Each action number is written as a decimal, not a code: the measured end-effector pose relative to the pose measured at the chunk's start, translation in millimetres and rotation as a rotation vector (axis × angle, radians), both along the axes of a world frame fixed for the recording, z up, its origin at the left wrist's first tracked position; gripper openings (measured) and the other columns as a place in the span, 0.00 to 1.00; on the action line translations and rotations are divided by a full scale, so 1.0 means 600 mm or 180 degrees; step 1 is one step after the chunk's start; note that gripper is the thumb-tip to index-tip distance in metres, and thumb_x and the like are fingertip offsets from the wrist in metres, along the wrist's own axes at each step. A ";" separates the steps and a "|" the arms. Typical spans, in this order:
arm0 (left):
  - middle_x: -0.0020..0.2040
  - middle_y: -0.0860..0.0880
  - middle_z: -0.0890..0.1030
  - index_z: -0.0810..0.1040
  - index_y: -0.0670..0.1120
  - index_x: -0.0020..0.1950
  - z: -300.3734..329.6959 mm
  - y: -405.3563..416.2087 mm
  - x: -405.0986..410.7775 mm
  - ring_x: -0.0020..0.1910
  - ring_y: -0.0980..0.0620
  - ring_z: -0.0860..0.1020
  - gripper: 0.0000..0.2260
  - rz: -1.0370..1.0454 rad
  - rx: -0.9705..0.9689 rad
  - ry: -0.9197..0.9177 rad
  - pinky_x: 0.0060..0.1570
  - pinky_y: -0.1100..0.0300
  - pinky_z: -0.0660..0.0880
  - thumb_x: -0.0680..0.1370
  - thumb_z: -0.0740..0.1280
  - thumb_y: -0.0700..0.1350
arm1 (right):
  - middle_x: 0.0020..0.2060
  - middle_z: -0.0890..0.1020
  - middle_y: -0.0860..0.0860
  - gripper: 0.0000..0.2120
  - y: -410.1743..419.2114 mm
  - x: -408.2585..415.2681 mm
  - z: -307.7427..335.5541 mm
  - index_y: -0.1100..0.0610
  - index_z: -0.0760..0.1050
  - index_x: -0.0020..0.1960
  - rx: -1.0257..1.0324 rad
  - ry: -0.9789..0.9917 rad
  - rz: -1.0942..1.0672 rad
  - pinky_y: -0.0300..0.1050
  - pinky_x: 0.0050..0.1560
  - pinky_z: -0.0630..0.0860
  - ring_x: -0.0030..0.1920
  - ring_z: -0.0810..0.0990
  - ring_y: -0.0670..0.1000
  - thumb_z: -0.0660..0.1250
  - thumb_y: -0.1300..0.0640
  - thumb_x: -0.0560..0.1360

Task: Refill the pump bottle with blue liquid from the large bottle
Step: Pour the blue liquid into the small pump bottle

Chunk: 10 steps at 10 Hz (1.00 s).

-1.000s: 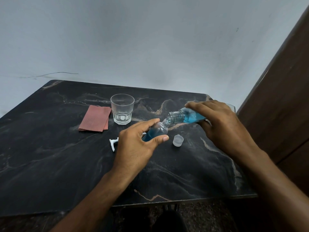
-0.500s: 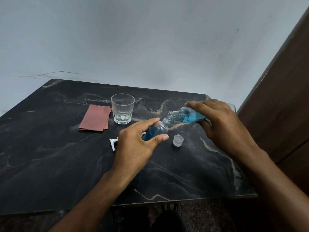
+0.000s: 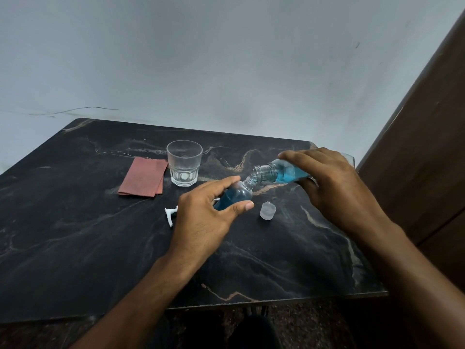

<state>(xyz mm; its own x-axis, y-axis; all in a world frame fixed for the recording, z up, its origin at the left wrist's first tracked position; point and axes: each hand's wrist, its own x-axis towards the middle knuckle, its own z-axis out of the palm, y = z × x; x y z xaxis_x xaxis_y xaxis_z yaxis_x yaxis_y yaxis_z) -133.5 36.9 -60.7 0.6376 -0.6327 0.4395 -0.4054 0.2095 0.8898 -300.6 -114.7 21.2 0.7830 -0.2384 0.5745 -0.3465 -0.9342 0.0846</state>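
The left hand grips the tilted pump bottle, and the right hand tips the large bottle so their mouths meet. On the dark tabletop lie a cap, a white pump head, a glass and a red cloth.

You sit at a black stone-look table with thin brown and white veins, and your hands are over its right half. Its far corners are rounded. Behind your hands, past the far edge, stands a plain pale grey-blue wall. The wall has a thin dark crack up and to the left of your hands. To the right of your right hand stands a tall dark brown wooden panel. Below your arms, under the near table edge, the dark speckled floor shows. The light is soft and dim.
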 end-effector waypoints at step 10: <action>0.58 0.57 0.86 0.84 0.54 0.63 -0.010 -0.007 -0.007 0.58 0.59 0.84 0.24 0.0057 -0.0050 0.0057 0.58 0.51 0.82 0.67 0.81 0.51 | 0.58 0.84 0.53 0.24 -0.001 -0.006 -0.014 0.56 0.77 0.67 0.0248 -0.0177 0.0047 0.54 0.60 0.75 0.58 0.81 0.57 0.75 0.65 0.73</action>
<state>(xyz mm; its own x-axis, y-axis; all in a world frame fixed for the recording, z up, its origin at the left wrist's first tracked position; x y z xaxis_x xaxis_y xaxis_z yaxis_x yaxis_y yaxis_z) -137.4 32.8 -66.8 0.6567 -0.6141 0.4377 -0.3933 0.2164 0.8936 -304.1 -115.6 13.0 0.7541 -0.2727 0.5975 -0.3349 -0.9422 -0.0074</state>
